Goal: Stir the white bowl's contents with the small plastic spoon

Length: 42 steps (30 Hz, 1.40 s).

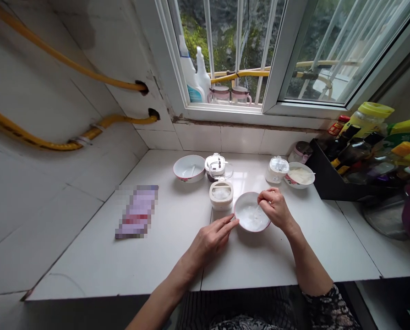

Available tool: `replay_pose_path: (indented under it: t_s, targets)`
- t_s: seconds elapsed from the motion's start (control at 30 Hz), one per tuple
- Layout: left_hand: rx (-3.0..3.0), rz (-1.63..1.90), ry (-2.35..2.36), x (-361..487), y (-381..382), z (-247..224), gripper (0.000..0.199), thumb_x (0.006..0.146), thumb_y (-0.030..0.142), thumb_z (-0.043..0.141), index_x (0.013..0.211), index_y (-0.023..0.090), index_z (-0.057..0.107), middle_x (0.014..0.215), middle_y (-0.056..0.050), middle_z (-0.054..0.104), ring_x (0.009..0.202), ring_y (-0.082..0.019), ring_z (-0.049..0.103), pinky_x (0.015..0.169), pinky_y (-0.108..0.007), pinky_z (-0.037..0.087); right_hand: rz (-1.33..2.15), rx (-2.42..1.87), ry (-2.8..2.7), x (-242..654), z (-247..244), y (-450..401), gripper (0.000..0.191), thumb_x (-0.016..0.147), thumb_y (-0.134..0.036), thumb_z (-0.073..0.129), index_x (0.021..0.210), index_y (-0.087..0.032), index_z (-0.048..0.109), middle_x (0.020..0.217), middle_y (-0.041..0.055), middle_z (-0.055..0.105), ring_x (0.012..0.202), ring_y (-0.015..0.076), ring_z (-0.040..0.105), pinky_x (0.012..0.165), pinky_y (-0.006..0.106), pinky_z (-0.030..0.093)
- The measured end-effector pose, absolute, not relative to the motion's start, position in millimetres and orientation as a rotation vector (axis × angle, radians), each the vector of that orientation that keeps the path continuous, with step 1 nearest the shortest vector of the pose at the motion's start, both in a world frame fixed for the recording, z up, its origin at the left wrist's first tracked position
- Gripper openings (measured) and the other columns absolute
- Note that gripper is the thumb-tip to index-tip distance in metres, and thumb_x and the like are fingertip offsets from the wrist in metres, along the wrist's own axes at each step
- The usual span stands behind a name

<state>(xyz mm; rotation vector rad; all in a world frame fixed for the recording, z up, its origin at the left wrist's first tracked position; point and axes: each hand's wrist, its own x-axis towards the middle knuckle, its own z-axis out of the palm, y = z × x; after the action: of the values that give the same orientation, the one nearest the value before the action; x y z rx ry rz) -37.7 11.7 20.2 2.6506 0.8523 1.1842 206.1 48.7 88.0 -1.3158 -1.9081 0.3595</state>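
A white bowl (248, 219) with a reddish rim stands on the counter in front of me and holds a whitish, wet-looking content. My right hand (275, 208) is closed round the handle of a small, clear-looking spoon (257, 208) that dips into this bowl. Fingers stretched out, my left hand (215, 236) rests its fingertips against the bowl's left rim. Just behind my left hand is a white lidded seasoning jar (221, 196). A second seasoning jar (215, 165), its lid apparently raised, stands farther back beside another white bowl (188, 168) with a spoon in it.
At the back right, a seasoning jar (277, 169) stands by a bowl of whitish food (299, 175). A black box of bottles (342, 183) fills the right side. A blurred purple packet (138, 213) lies to the left. The white counter (98, 270) ends near my body.
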Motion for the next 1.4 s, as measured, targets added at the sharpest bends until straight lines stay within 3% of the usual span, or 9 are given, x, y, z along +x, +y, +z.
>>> replay_pose_path:
  t_s: [0.13,0.27,0.4,0.53,0.63,0.73,0.93,1.4]
  targets:
    - [2.66,1.175,0.851,-37.9,11.5,21.5,0.048,0.094,0.001,0.045,0.139,0.017,0.053,0.127,-0.014,0.067,0.115,-0.021,0.068,0.09,-0.034,0.063,0.597,-1.377,-1.704,207.4,90.1,49.8,0.019,0.068,-0.019,0.044,0.053,-0.023,0.053,0.047,-0.0024,0.054,0.053,0.0156,0.05,0.066,0.032,0.042]
    - [2.666,1.167,0.856,-38.4,11.5,21.6,0.05,0.094,0.002,0.045,0.141,0.018,0.052,0.128,-0.013,0.067,0.114,-0.021,0.069,0.09,-0.034,0.063,0.881,-1.391,-1.473,211.3,92.7,51.3,0.015,0.065,-0.024,0.045,0.056,-0.022,0.056,0.042,-0.0039,0.047,0.044,0.0137,0.043,0.049,0.027,0.033]
    - [2.671,1.156,0.856,-38.3,11.6,21.8,0.048,0.094,0.002,0.044,0.139,0.016,0.053,0.128,-0.014,0.067,0.114,-0.021,0.068,0.09,-0.034,0.063,0.828,-1.381,-1.529,211.8,93.9,51.3,0.015,0.065,-0.024,0.044,0.057,-0.022,0.056,0.043,-0.0035,0.049,0.047,0.0149,0.046,0.054,0.029,0.038]
    - [2.68,1.175,0.847,-37.5,11.9,22.0,0.043,0.095,0.003,0.044,0.135,0.014,0.056,0.126,-0.015,0.068,0.113,-0.022,0.069,0.089,-0.033,0.063,0.536,-1.352,-1.795,204.1,91.8,49.0,0.017,0.068,-0.02,0.043,0.056,-0.023,0.055,0.051,-0.002,0.058,0.063,0.018,0.056,0.083,0.037,0.043]
    - [2.674,1.192,0.851,-37.0,12.1,21.6,0.043,0.095,0.003,0.044,0.135,0.015,0.056,0.126,-0.014,0.068,0.112,-0.021,0.069,0.089,-0.033,0.063,0.553,-1.337,-1.879,198.8,89.6,47.6,0.019,0.071,-0.018,0.042,0.058,-0.023,0.055,0.05,-0.0029,0.058,0.063,0.0173,0.055,0.091,0.038,0.041]
    - [2.674,1.188,0.855,-37.3,12.0,21.7,0.044,0.095,0.002,0.044,0.135,0.015,0.056,0.126,-0.014,0.068,0.112,-0.021,0.069,0.089,-0.033,0.063,0.618,-1.349,-1.807,199.5,89.5,47.9,0.018,0.069,-0.018,0.042,0.057,-0.023,0.055,0.047,-0.0031,0.055,0.06,0.0163,0.053,0.088,0.036,0.041]
    - [2.673,1.175,0.851,-38.2,12.0,21.2,0.046,0.094,0.002,0.044,0.136,0.016,0.055,0.127,-0.014,0.067,0.113,-0.021,0.069,0.089,-0.033,0.063,0.938,-1.356,-1.409,208.6,92.8,51.9,0.014,0.063,-0.025,0.046,0.057,-0.021,0.058,0.044,-0.003,0.051,0.048,0.014,0.046,0.055,0.028,0.037]
    - [2.679,1.193,0.843,-36.8,12.9,19.7,0.046,0.095,0.003,0.043,0.138,0.016,0.054,0.126,-0.014,0.067,0.112,-0.021,0.069,0.088,-0.033,0.064,1.044,-1.337,-1.183,210.5,90.2,57.2,0.012,0.059,-0.025,0.049,0.055,-0.02,0.06,0.041,-0.0028,0.051,0.045,0.0124,0.043,0.053,0.028,0.037]
